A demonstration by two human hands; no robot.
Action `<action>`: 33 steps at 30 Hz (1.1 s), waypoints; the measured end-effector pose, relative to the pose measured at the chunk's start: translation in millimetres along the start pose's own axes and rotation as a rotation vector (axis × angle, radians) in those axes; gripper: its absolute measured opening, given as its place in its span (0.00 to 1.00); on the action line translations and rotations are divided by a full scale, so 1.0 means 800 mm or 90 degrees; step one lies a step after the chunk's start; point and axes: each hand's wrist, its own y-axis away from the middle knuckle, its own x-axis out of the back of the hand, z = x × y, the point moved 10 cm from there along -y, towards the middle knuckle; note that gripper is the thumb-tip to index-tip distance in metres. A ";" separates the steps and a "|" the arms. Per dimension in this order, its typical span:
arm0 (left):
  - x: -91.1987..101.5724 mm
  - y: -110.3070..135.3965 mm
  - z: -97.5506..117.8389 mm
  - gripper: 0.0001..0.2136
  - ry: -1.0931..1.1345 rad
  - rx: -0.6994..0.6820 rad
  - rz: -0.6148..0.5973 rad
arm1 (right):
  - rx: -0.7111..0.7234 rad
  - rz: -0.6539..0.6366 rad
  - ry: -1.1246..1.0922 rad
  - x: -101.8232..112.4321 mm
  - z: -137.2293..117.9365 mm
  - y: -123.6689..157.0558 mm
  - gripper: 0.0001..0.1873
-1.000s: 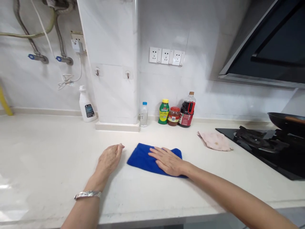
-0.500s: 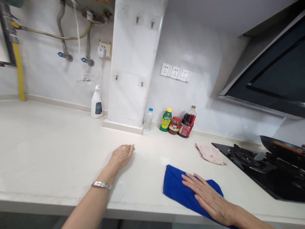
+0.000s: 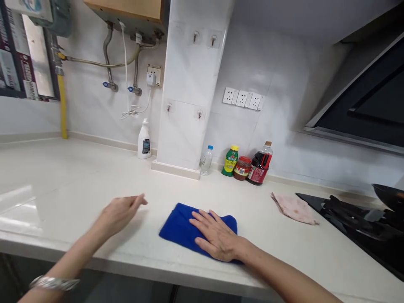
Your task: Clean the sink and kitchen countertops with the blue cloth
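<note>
The right hand (image 3: 216,237) lies palm-down and flat on the blue cloth (image 3: 184,225), fingers extended and slightly spread, pressing the cloth against the white countertop (image 3: 78,185); it grips nothing. The blue cloth is folded and sits near the front edge of the countertop, roughly central in the view, with its left portion exposed and its right portion covered by the hand. The left hand (image 3: 118,212) is positioned to the left of the cloth, apart from it, fingers loosely extended and pointing right, empty; whether it touches the countertop or hovers just above it cannot be determined. A metal bracelet (image 3: 53,283) is on the left wrist. Further right on the countertop, well apart from the blue cloth, lies a crumpled pink cloth (image 3: 295,208), just beside the black gas hob (image 3: 356,219). Against the back wall stand a white spray bottle (image 3: 144,140), a small clear water bottle (image 3: 206,160), a green bottle with yellow cap (image 3: 230,160), a red-lidded jar (image 3: 242,168) and a dark soy sauce bottle (image 3: 260,163); the last three stand close together. A row of wall sockets (image 3: 242,98) is mounted above them.
</note>
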 end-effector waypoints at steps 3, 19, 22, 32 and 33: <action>0.031 0.009 -0.089 0.33 -0.024 0.105 0.026 | 0.016 0.004 -0.015 0.002 -0.019 -0.044 0.36; 0.031 0.021 -0.160 0.34 -0.095 0.264 -0.006 | 0.026 0.048 -0.023 0.011 -0.014 -0.250 0.41; 0.032 0.021 -0.164 0.31 -0.090 0.261 0.006 | -0.001 0.054 -0.033 0.016 0.001 -0.260 0.41; 0.038 0.019 -0.162 0.29 -0.072 0.259 0.006 | -0.192 0.072 -0.018 0.037 0.123 -0.194 0.42; 0.040 0.019 -0.161 0.28 -0.072 0.258 0.013 | -0.206 0.070 -0.015 0.039 0.136 -0.179 0.42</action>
